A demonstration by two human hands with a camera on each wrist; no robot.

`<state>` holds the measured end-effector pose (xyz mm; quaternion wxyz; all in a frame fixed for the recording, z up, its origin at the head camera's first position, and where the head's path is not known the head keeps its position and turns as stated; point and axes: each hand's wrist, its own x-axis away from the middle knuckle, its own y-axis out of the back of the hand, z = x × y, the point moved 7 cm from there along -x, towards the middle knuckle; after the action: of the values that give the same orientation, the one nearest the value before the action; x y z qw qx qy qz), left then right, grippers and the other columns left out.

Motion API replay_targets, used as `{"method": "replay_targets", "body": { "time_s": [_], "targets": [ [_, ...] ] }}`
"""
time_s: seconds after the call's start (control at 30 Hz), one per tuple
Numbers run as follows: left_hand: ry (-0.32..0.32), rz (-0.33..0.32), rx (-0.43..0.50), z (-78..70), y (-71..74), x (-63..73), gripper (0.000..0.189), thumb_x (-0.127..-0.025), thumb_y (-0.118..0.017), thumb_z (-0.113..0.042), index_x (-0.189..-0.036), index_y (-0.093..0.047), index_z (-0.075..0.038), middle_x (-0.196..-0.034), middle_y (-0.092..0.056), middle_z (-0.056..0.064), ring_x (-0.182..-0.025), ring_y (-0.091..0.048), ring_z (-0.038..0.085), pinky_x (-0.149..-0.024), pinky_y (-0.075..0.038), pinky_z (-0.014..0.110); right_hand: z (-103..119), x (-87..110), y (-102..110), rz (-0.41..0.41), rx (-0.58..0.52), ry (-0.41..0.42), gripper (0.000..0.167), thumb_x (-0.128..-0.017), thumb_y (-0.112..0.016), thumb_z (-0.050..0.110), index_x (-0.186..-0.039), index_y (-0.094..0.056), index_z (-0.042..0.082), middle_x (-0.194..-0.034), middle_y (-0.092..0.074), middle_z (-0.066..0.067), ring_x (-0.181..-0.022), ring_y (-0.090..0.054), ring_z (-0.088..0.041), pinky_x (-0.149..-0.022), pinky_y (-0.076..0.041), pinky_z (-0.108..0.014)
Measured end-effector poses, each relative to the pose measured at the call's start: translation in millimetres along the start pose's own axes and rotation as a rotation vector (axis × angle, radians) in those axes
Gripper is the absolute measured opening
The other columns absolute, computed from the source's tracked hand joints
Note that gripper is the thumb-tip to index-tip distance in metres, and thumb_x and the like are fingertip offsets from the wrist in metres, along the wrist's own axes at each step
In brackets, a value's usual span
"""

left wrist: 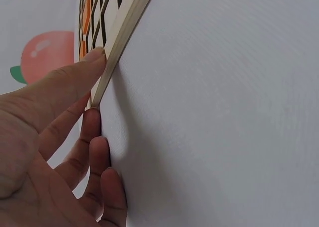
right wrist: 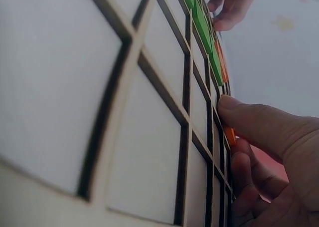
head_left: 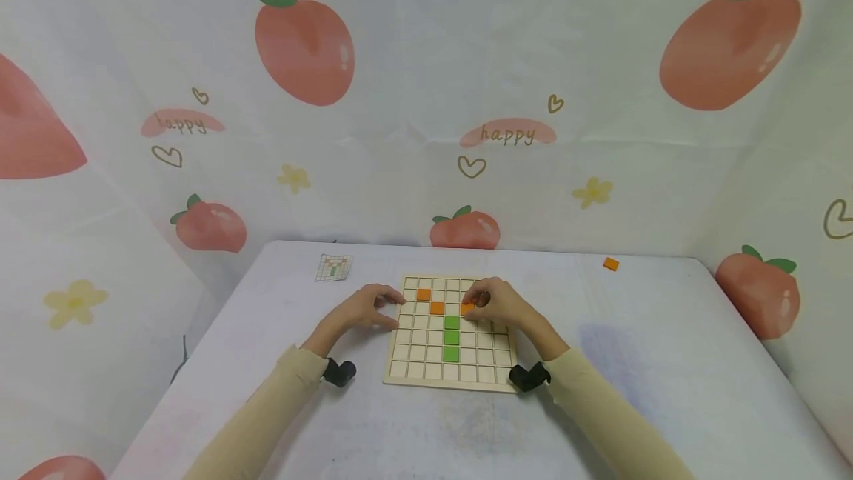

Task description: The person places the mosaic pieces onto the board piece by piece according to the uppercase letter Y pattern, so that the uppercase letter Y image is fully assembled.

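Note:
A wooden grid board (head_left: 453, 385) lies on the table. Three green square tiles (head_left: 451, 338) form a column in its cells. Two orange tiles (head_left: 437, 308) step diagonally up and left from the column. My right hand (head_left: 498, 304) pinches another orange tile (head_left: 467, 309) between thumb and fingers, at a cell right of the column's top. Whether that tile sits fully in the cell is hidden by the fingers. My left hand (head_left: 365, 307) rests at the board's left edge, its thumb (left wrist: 75, 82) touching the rim and its other fingers loosely extended beside the board.
A small paper card (head_left: 334, 267) with a printed grid pattern lies at the back left of the table. One loose orange tile (head_left: 611, 264) lies at the back right. A white cloth (head_left: 400, 95) printed with peaches hangs behind the table.

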<state>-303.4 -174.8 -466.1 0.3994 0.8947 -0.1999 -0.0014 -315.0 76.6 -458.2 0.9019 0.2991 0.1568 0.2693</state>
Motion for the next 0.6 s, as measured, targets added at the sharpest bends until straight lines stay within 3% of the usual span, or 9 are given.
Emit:
{"method": "replay_targets", "body": {
  "time_s": [0.23, 0.6],
  "targets": [
    [-0.012, 0.002, 0.009, 1.3, 0.3, -2.0, 0.041, -0.076, -0.089, -0.006, -0.114, -0.073, -0.008, -0.118, -0.065, 0.005, -0.113, -0.057, 0.030, -0.104, -0.045, 0.046, -5.5, -1.0, -1.0, 0.007, -0.013, -0.030, 0.020, -0.083, -0.085, 0.009, -0.100, -0.075, 0.004, -0.095, -0.067, -0.001, -0.081, -0.057, -0.017, -0.073, -0.052, -0.031],
    [0.000, 0.005, 0.013, 0.9, 1.0, -2.4, 0.041, -0.076, -0.089, -0.005, -0.114, -0.073, -0.008, -0.115, -0.065, 0.004, -0.110, -0.056, 0.029, -0.103, -0.045, 0.046, -2.4, -1.2, 1.0, -0.003, -0.022, 0.023, 0.012, -0.086, -0.082, 0.008, -0.095, -0.076, 0.003, -0.093, -0.068, -0.002, -0.078, -0.058, -0.016, -0.072, -0.052, -0.032]
  ]
}}
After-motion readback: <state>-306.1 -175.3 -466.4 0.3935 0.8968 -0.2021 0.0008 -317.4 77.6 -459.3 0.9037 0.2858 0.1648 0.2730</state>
